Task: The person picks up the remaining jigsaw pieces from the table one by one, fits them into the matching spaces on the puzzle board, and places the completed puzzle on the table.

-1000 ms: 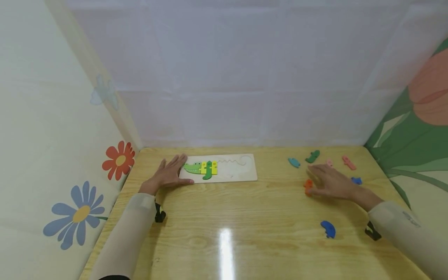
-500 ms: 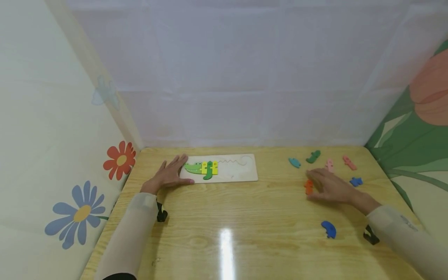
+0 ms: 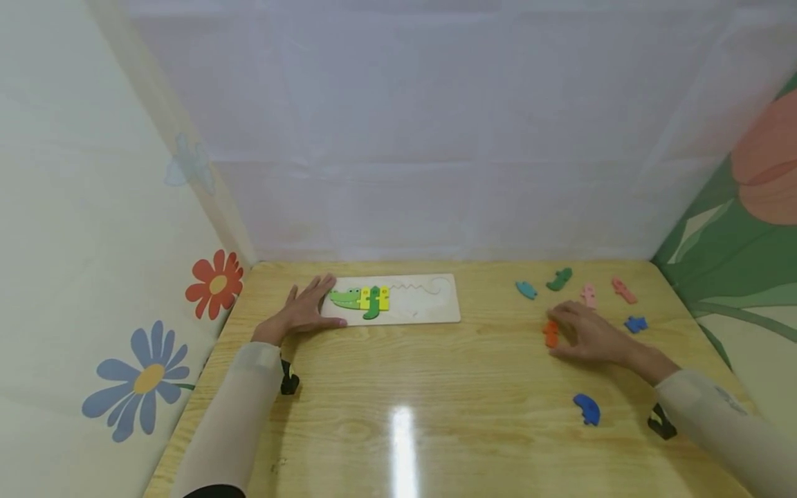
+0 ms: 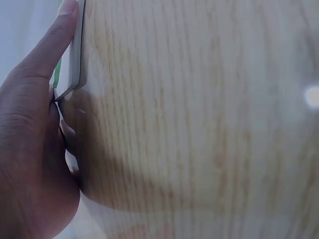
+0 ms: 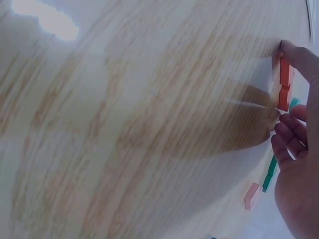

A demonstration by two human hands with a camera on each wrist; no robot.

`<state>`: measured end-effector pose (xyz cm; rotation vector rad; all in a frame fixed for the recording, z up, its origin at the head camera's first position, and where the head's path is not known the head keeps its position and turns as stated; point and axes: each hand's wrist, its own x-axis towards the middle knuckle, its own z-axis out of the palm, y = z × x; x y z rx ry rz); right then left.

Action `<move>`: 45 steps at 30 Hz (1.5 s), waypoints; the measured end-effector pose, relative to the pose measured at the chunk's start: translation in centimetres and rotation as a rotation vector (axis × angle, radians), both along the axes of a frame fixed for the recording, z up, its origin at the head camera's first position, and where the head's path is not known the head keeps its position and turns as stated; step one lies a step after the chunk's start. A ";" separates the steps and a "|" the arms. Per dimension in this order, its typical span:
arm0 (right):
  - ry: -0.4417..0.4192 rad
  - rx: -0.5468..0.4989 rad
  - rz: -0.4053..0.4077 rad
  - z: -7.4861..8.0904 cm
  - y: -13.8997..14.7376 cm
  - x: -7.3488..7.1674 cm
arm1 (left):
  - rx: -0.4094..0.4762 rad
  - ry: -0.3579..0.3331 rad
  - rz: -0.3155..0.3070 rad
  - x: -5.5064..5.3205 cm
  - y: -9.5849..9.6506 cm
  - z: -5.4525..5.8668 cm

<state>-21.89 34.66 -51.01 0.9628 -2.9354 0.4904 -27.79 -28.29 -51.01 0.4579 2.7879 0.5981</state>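
My left hand (image 3: 305, 308) rests at the left end of a pale wooden puzzle board (image 3: 429, 304), thumb along its near edge and fingers at its left end. In the board lie a green crocodile head (image 3: 345, 298), yellow pieces (image 3: 384, 297) and a green leg piece (image 3: 375, 303). My right hand (image 3: 591, 335) is around an orange puzzle piece (image 3: 551, 333) on the table, thumb at its near end and fingers at its far end. In the right wrist view the thumb sits just beyond one end of the orange piece (image 5: 284, 84); firm contact is not visible.
Around the right hand lie a light-blue piece (image 3: 526, 289), a dark-green piece (image 3: 560, 279), a pink piece (image 3: 589, 295), a coral piece (image 3: 624, 290) and a small blue piece (image 3: 636, 324). A curved blue piece (image 3: 587, 409) lies nearer. A white cloth wall (image 3: 386, 173) rises behind the table.
My right thumb has moved slightly nearer the front, off the orange piece's side to its near end. The hand has drawn back from the pink piece. The left hand stays at the board.
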 end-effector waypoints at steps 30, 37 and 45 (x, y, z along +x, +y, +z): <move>0.011 -0.051 0.033 0.6 -0.1 -0.1 | 0.032 -0.002 -0.011 -0.2 -0.4 -0.6; 0.019 -0.050 0.023 0.4 0.0 -0.3 | 0.016 0.003 -0.008 -0.2 -0.3 -0.6; 0.073 -0.079 0.057 0.6 -0.1 -0.5 | -0.005 0.006 0.001 -0.1 -0.2 -0.5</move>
